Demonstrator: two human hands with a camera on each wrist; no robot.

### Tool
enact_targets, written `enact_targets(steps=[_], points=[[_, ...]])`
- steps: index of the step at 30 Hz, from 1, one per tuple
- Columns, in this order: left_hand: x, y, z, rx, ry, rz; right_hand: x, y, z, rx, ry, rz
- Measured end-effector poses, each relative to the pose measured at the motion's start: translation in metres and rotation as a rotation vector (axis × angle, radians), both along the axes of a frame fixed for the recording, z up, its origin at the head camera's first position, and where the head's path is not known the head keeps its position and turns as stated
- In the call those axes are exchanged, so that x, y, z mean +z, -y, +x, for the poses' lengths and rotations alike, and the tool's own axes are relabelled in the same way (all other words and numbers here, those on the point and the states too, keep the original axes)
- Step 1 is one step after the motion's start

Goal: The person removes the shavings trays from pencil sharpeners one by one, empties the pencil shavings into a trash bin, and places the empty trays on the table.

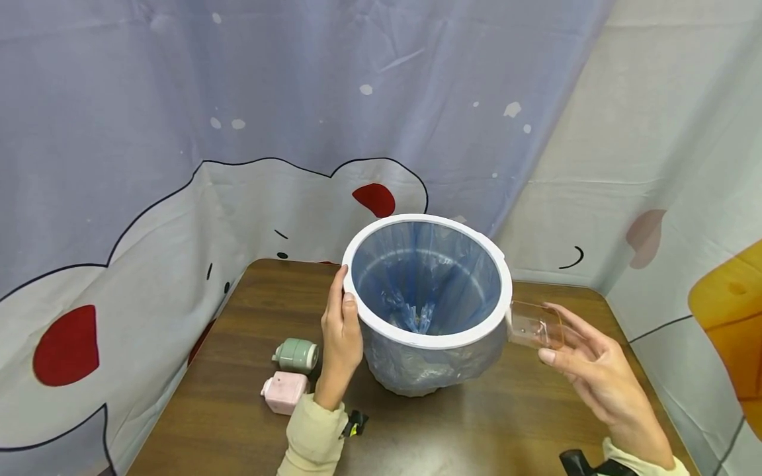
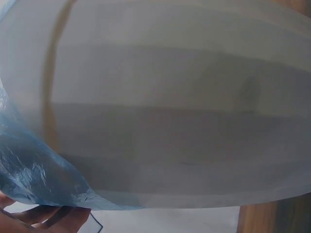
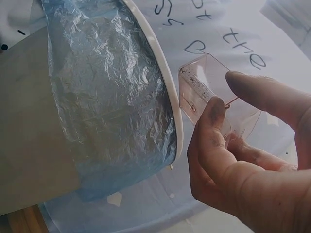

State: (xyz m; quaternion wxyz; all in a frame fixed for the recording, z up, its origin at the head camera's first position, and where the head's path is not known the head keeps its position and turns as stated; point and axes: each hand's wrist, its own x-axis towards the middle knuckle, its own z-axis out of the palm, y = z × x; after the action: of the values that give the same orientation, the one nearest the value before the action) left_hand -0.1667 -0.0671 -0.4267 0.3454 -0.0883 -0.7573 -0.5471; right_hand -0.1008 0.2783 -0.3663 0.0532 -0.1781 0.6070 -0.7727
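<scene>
My left hand [image 1: 342,330] grips the left side of the white rim of a trash can [image 1: 427,342], which is tilted toward me. A blue plastic bag [image 1: 464,271] lines it, folded down over the outside. At the can's right rim, my right hand [image 1: 601,370] holds a small clear plastic box [image 1: 532,325] between thumb and fingers. Dark specks cling inside the box [image 3: 197,80] in the right wrist view. In the left wrist view the can's grey wall [image 2: 170,145] fills most of the picture, with the left fingers [image 2: 63,218] at the bag's edge.
A green barrel-shaped item [image 1: 296,355] and a pink boxy item [image 1: 284,393], each with a small knob, lie left of the left wrist on the brown wooden table [image 1: 238,423]. A printed cloth [image 1: 297,86] hangs behind the table and along its sides.
</scene>
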Motion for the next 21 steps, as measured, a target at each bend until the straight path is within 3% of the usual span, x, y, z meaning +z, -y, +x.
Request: enact_targets(steps=[21], points=[[0.001, 0.0, 0.0, 0.001, 0.007, 0.0, -0.014, 0.0, 0.006, -0.013, 0.0, 0.023]])
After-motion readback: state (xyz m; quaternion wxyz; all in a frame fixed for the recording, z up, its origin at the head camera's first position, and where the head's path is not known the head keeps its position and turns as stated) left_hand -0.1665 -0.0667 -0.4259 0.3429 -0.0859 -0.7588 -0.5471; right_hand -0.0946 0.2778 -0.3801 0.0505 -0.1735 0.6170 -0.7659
